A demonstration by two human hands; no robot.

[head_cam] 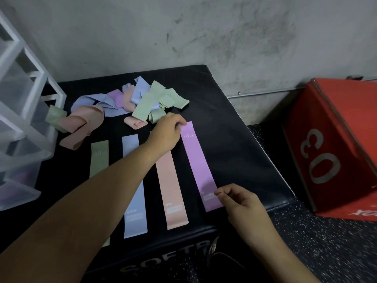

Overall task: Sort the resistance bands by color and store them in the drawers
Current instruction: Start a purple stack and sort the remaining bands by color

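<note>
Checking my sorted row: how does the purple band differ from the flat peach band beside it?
The purple band is pinched at both ends, by the left hand and right hand; the peach band is not gripped. Purple shows "10 LB" at its far end; peach's far end is hidden behind the left hand. Both lie lengthwise on the black box, white label near the front.

place: gym | soft plyo box (224, 129) | speckled rubber floor (326, 252)
</note>
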